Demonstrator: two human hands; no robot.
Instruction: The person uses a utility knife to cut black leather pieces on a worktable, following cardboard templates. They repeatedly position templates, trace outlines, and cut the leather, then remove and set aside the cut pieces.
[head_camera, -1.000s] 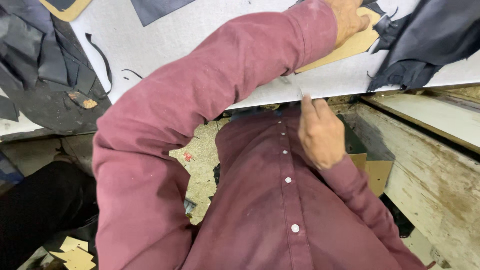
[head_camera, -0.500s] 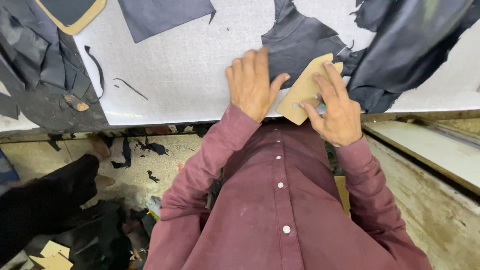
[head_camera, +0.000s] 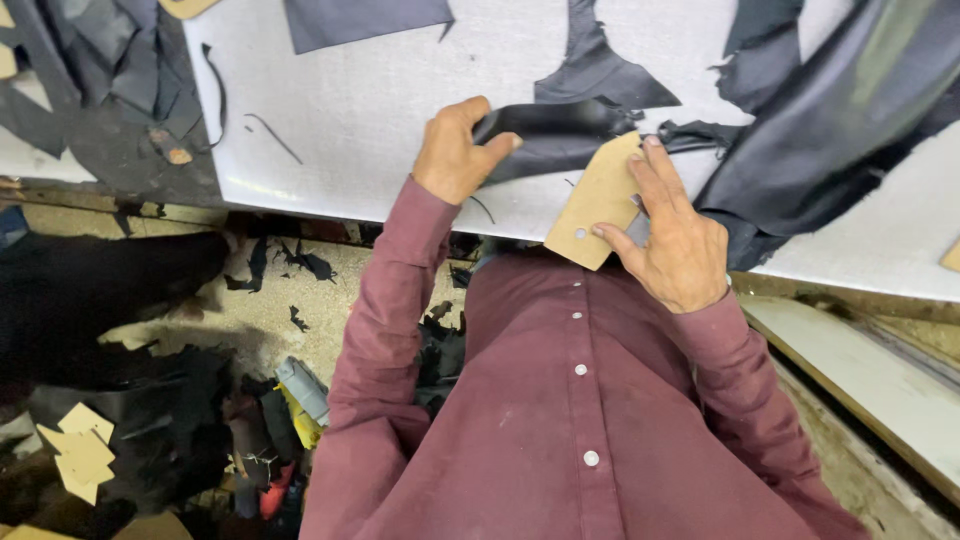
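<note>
Seen from the head camera, looking down over a maroon shirt front, both forearms reach away from the body onto a white cutting table (head_camera: 380, 110).

The left hand (head_camera: 455, 150) lies knuckles up near the table's near edge, wrist bent slightly, thumb stretched to the right. Thumb and fingers pinch the left end of a dark leather strip (head_camera: 560, 125), which runs to the right across the table. The grip is narrow, closed on the leather's edge; the fingertips themselves are hidden under the curled hand.

The right hand (head_camera: 675, 235) sits further right, fingers spread and pointing away from the body. Its thumb and forefinger hold a tan cardboard pattern (head_camera: 595, 200), a tag-shaped piece with a small hole, tilted so that its lower corner overhangs the near table edge. The pattern's far end touches the leather strip.

To the right, a large dark leather hide (head_camera: 830, 130) drapes over the table, running out of view at the top right. More dark offcuts lie far and left. The floor below, left of the person, is littered with scraps, hard to tell apart in the shadow.
</note>
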